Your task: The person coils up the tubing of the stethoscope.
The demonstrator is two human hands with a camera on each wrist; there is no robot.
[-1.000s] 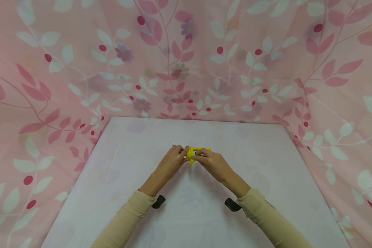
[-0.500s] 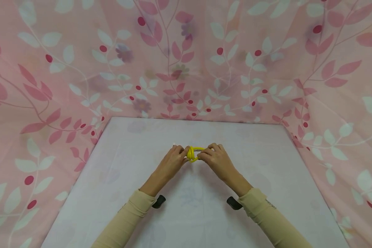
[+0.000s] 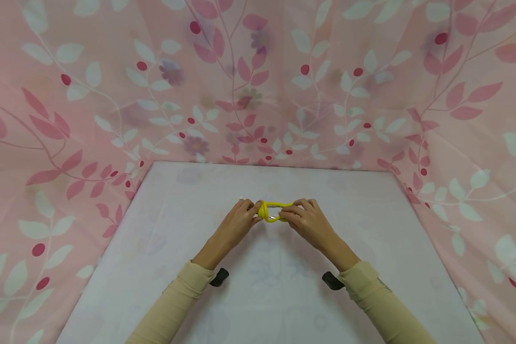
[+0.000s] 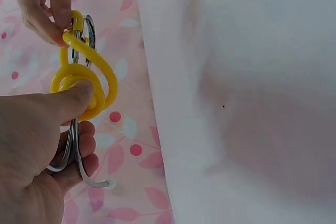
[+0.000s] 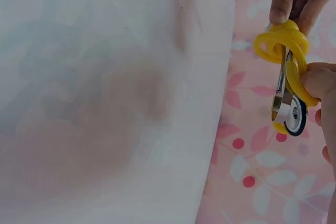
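Note:
A stethoscope with yellow tubing [image 3: 263, 210] is held up over the table between both hands. Its tubing is wound in loops [image 4: 108, 85] around the metal ear tubes [image 4: 82, 167], whose curved ends point toward the wrist in the left wrist view. My left hand [image 3: 237, 220] grips the wound part, thumb pressed on the coils and fingers behind the metal. My right hand [image 3: 306, 222] pinches the yellow tubing at the other end. Close to those fingers, the round chest piece [image 5: 296, 115] hangs beside the metal in the right wrist view.
A white-covered table [image 3: 258, 296] spreads beneath the hands. Pink cloth with a leaf pattern [image 3: 258, 95] surrounds its back and sides. Black pieces [image 3: 219, 278] show at both wrists.
My right hand has shifted to the right, away from the coils, and more of the metal and tubing shows between the hands. The left hand holds nearly still on the wound part.

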